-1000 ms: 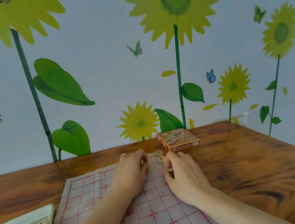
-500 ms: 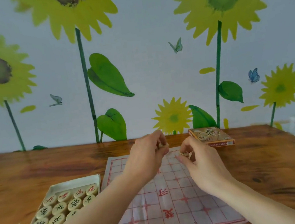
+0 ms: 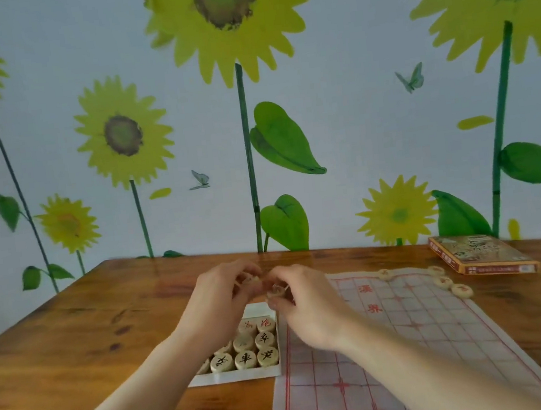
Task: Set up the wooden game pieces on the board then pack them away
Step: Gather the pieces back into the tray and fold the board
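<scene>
Holding one wooden piece (image 3: 276,290) pinched in my right hand (image 3: 308,308) above the tray (image 3: 234,375), I curled my left hand (image 3: 221,299) on another. Four pieces (image 3: 443,281) lay on the far right of the board (image 3: 412,340). I should place each exactly on a crossing.
</scene>
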